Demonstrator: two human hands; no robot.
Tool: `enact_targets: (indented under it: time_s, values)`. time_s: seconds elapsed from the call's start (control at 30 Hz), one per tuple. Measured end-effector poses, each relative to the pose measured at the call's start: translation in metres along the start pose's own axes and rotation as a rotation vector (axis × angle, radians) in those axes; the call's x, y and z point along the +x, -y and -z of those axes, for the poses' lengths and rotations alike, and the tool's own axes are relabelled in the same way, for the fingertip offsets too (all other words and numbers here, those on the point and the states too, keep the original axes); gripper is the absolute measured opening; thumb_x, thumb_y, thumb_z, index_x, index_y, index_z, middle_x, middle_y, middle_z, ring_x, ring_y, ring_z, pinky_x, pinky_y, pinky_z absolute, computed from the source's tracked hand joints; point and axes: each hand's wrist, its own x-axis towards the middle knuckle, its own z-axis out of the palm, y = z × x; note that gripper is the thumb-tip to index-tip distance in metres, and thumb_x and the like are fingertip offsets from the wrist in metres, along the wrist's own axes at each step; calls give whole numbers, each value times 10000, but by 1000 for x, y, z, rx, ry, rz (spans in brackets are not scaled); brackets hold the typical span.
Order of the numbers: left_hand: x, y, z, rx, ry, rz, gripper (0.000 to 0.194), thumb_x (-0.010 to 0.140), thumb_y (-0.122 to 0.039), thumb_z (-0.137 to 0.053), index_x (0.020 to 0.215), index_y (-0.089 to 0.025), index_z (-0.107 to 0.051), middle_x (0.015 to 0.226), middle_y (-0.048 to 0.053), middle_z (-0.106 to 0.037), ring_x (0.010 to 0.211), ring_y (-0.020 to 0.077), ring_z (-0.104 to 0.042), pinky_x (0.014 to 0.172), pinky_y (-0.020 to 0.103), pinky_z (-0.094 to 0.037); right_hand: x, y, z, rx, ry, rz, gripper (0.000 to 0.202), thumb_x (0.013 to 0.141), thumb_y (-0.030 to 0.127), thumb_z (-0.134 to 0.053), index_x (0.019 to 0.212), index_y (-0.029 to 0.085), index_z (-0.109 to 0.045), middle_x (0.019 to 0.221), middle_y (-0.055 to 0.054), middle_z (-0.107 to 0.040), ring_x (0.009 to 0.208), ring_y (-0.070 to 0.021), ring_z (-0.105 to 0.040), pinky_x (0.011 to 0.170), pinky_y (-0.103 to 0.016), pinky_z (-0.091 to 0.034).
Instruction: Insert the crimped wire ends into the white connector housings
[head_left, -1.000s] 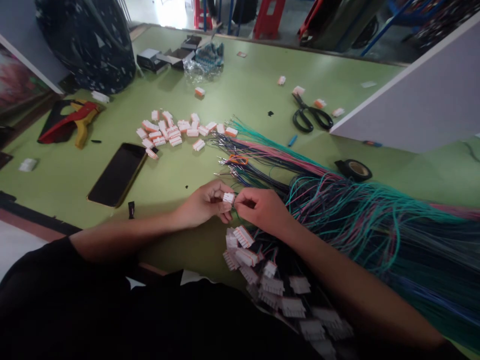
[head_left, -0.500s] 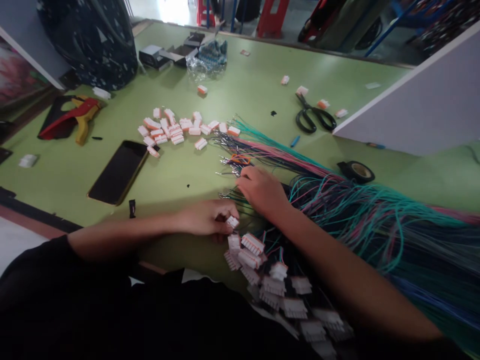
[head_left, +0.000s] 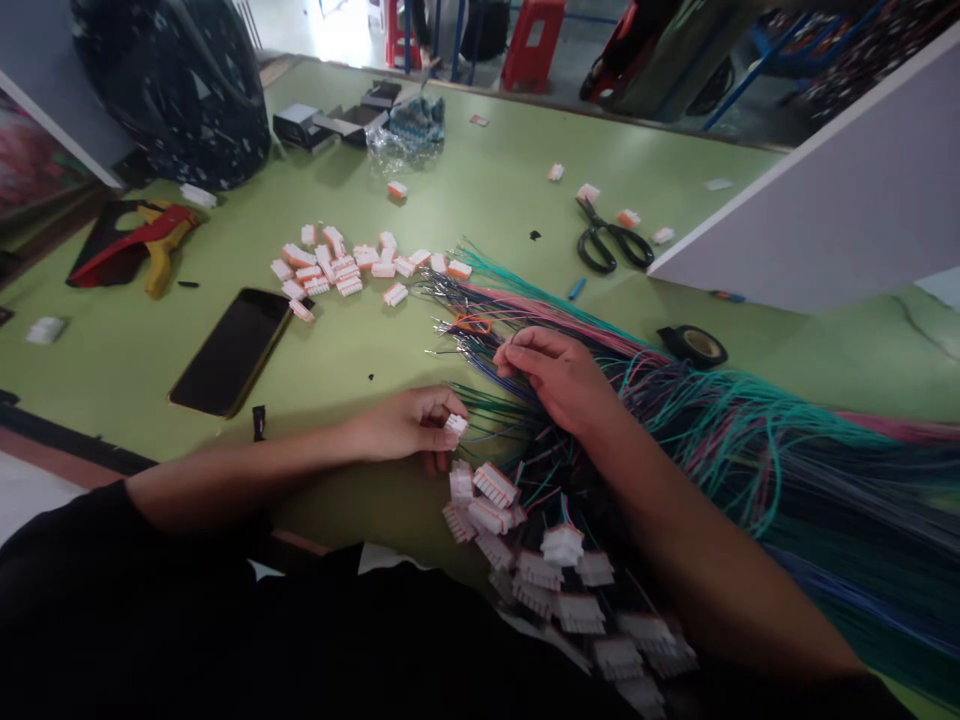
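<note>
My left hand [head_left: 418, 424] is closed around a small white connector housing [head_left: 455, 425], held between thumb and fingers. To its right, my right hand [head_left: 551, 372] is pinched over the wire bundle; a thin dark wire seems to be at its fingertips, though it is hard to make out. Loose dark wires [head_left: 480, 352] with bare metal terminals spread left of that hand. Pink wires [head_left: 540, 308] and green wires [head_left: 517, 280] lie beyond it. Below my hands sits a heap of wired white connectors [head_left: 540, 570]. Farther off is a pile of loose white-and-orange connectors [head_left: 337, 265].
A phone [head_left: 229, 350] lies at left, beside a red-and-yellow tool [head_left: 139, 245]. Black scissors [head_left: 611, 240] and a roll of black tape [head_left: 697, 346] lie at right, near a white partition [head_left: 810, 220]. Small boxes [head_left: 337, 125] and a dark patterned bag [head_left: 172, 90] stand at the back.
My right hand has drawn back to the right from the wire terminals, its fingertips pinched. My left hand, still holding the connector, has turned and risen slightly. The camera view has shifted a little.
</note>
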Motion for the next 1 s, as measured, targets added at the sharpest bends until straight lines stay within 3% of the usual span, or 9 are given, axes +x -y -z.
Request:
enact_targets:
  time_s: [0.27, 0.4, 0.53, 0.6, 0.8, 0.9, 1.0]
  values:
    - [1, -6, -3, -77, -75, 24, 159, 744, -179, -583, 843, -157, -461, 652, -40, -551, 562, 81, -577, 496, 191, -448, 3, 5, 4, 144, 38, -106, 129, 578, 286, -691, 628, 195, -612, 698, 7, -611, 590, -92, -526, 595, -258, -453]
    - [5, -8, -6, -144, -170, 20, 148, 679, -157, -552, 801, -160, -467, 744, -25, -577, 448, 28, -485, 357, 148, -310, 4, 0, 6, 103, 28, -82, 133, 564, 291, -704, 621, 197, -629, 697, 6, -635, 588, -95, -532, 627, -274, -460]
    - [9, -12, -10, -145, -245, 28, 192, 718, -209, -519, 907, -186, -503, 654, -55, -523, 369, 27, -422, 307, 163, -194, 3, -2, 7, -63, 21, 24, 147, 588, 325, -709, 667, 205, -679, 748, -4, -680, 673, -130, -590, 711, -312, -468]
    - [10, -15, -12, -86, -298, 11, 130, 759, -273, -528, 846, -177, -516, 600, -65, -458, 367, 26, -407, 311, 163, -195, 2, -2, 5, -217, 43, 124, 117, 627, 310, -685, 684, 209, -695, 769, -9, -691, 735, -149, -608, 747, -324, -462]
    - [12, -19, -14, 34, -354, -69, 319, 817, -467, -489, 746, -157, -517, 484, -77, -396, 330, 24, -352, 307, 153, -194, -2, -3, -6, -548, 190, 417, 125, 711, 195, -583, 659, 198, -697, 775, -24, -680, 749, -139, -599, 705, -287, -450]
    - [15, -17, -12, -60, -402, -40, 329, 848, -446, -431, 751, -149, -531, 505, -63, -437, 322, 30, -372, 292, 160, -193, -3, -3, -5, -540, 148, 407, 114, 711, 195, -584, 683, 196, -695, 797, -24, -685, 746, -142, -599, 693, -286, -445]
    - [18, -14, -10, -145, -403, -17, 282, 845, -397, -438, 770, -143, -534, 556, -52, -477, 336, 30, -409, 284, 153, -206, -5, 2, 2, -381, 40, 324, 90, 715, 239, -597, 723, 194, -674, 757, -8, -670, 683, -131, -584, 644, -274, -436]
